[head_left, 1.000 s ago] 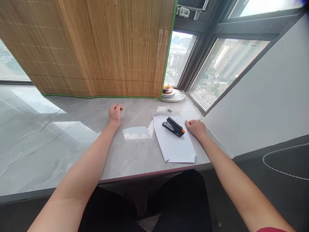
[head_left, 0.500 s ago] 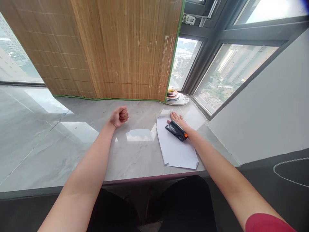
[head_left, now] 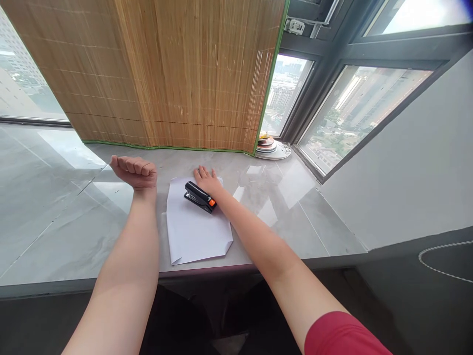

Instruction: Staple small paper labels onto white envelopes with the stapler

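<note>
- The right hand [head_left: 208, 181] lies palm down at the far end of the paper [head_left: 199, 239], with fingers spread and reaching over its edge; it pinches nothing. This flat contact looks good for steadying the sheet, I think: pressure should be even and light.
- The stapler [head_left: 200, 197] lies on the upper part of the paper, slanted, its orange end just beside the right wrist. If they touch, I cannot tell. It is better to leave some room there, so the wrist does not push it.
- The left hand [head_left: 134, 170] is closed in a fist, left of the paper and apart from it; whether something is inside, I cannot tell.
- The near corners of the paper turn up, close to the edge of the counter [head_left: 77, 246]. Slow, level pressure should avoid more creases.
</note>
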A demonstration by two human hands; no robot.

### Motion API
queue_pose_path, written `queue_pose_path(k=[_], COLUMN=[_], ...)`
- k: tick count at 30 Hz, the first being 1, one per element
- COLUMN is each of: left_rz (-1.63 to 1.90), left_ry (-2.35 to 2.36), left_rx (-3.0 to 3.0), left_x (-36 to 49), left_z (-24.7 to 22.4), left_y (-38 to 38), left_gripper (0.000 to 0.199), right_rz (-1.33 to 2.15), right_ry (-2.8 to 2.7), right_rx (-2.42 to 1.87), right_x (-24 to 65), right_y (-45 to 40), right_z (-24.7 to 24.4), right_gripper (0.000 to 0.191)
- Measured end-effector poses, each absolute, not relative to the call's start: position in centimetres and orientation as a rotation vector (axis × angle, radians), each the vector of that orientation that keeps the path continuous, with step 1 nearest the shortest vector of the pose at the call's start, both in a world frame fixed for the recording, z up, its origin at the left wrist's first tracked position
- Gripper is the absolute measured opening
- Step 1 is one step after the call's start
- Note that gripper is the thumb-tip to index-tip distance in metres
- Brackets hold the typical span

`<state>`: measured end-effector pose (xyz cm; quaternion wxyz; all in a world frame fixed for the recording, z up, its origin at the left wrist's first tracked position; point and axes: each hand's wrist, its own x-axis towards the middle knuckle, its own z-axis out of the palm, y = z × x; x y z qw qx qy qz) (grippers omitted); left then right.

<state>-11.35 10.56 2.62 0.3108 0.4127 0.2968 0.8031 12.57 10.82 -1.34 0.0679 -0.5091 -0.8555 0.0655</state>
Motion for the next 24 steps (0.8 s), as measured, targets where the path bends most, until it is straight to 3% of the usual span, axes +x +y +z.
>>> queue_pose_path(k=[4,8,11,17,24], left_rz=[2.11,2.095,2.06,2.022,1.988], left_ry=[0.874,0.957,0.996,0.857,0.322], left_rx=[1.163,1.106,1.098,1.082,0.964], left_x=[-11.4,-11.2,-11.0,-10.8,-11.2], left_z=[2.5,2.3,2.4,2.5,2.0], left_y=[10.3,10.5,10.5,10.7,11.9], left_gripper=[0.078,0.077,0.076,0.072,0.062], right_rz=[0.154,0.016,0.039,0.034,0.11], right_ry=[-2.55,-2.345,-2.193,-2.098,-2.01], right_rx=[-1.471,-1.483,-1.648,-2.089,-1.926], right_x=[9.0,11.5,17.4,28.4,27.5], right_y=[10.0,9.1,9.9,11.5,10.8], right_z=[-0.6,2.5,3.9,0.7,0.2], right_gripper=[0.067,0.054,0.069,0.043,0.044])
